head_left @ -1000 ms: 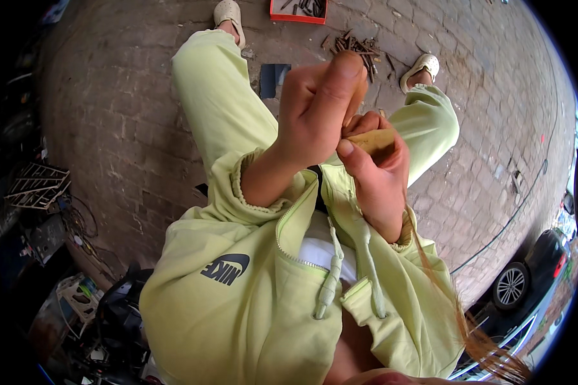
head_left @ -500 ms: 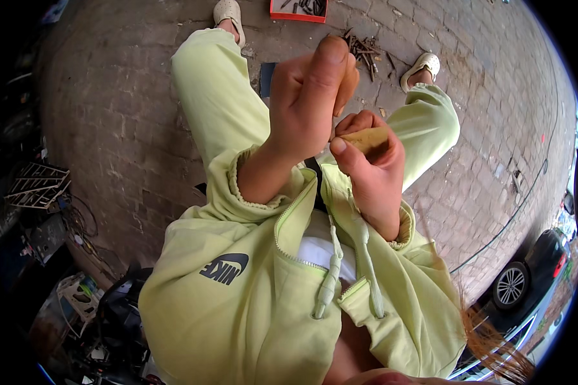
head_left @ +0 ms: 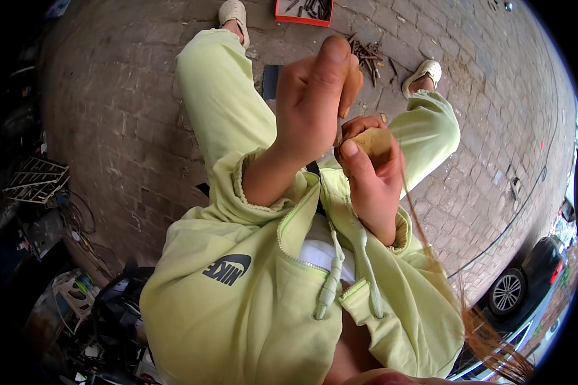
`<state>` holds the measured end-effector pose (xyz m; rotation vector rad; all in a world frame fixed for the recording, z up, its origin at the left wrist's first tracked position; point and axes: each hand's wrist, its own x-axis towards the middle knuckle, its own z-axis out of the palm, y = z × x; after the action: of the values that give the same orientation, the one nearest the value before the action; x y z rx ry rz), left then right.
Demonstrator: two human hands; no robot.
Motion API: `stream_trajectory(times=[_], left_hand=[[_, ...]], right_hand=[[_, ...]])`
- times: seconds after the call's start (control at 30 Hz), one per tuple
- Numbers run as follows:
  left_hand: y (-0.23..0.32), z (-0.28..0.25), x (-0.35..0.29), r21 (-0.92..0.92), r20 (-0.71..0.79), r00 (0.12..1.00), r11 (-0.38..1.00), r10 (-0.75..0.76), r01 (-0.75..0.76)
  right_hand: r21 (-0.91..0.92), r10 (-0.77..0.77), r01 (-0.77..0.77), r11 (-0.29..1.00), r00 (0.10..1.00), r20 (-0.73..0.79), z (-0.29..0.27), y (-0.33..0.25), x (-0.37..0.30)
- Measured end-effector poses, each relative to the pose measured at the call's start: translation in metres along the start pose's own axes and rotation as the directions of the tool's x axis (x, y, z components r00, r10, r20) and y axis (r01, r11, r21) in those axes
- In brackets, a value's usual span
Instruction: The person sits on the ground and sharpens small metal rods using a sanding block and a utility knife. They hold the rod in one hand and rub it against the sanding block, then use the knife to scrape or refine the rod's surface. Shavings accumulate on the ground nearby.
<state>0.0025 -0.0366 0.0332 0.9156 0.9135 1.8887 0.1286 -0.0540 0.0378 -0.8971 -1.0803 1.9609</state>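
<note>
My left hand (head_left: 320,96) is a closed fist, thumb uppermost, in front of my body. A short length of thin metal rod (head_left: 339,130) shows below its fingers, the rest hidden in the fist. Just to the right and nearer to me, my right hand (head_left: 374,183) pinches a folded tan, sandpaper-like piece (head_left: 374,144) with brownish stains. Its thumb and fingertips close at the lower end of the rod, where the exact contact is hidden.
Beyond my hands, rusty rod-like bits (head_left: 367,56) lie heaped on the brick paving. A red-edged box (head_left: 302,20) holds several dark bits. A dark flat square (head_left: 270,81) lies by my left leg. Metal clutter (head_left: 37,179) stands far left, a parked car (head_left: 526,276) right.
My right hand has drawn slightly down, away from the left fist, so more of the rod shows between them. The tan piece bulges more in its grip. The whole view has shifted a little.
</note>
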Motion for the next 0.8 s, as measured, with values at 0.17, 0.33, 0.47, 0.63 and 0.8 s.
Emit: stream_trajectory(times=[0.17,0.33,0.47,0.63,0.8], left_hand=[[-0.0013,-0.0035,-0.0038,0.068,-0.003,0.999,0.997,0.045,-0.045],[-0.001,-0.0002,-0.0044,0.057,-0.019,1.0,0.998,0.01,-0.009],[-0.0047,-0.0052,-0.0007,0.068,0.005,1.0,0.998,0.018,-0.019],[-0.0048,-0.0037,-0.0053,0.05,-0.054,0.998,0.998,-0.034,0.037],[-0.0043,-0.0011,-0.002,-0.004,-0.038,0.999,1.0,-0.018,0.018]], right_hand=[[-0.07,-0.055,0.051,0.996,0.997,-0.055,0.0059,0.0036,-0.0019],[-0.082,-0.082,0.077,0.994,0.995,-0.058,0.0065,0.0034,0.0003],[-0.082,-0.093,0.087,0.993,0.993,-0.066,0.0068,0.0056,0.0051],[-0.12,-0.04,0.032,0.992,0.997,-0.072,0.0028,0.0059,-0.0003],[-0.084,-0.053,0.047,0.995,0.996,-0.071,0.0037,0.0048,0.0029]])
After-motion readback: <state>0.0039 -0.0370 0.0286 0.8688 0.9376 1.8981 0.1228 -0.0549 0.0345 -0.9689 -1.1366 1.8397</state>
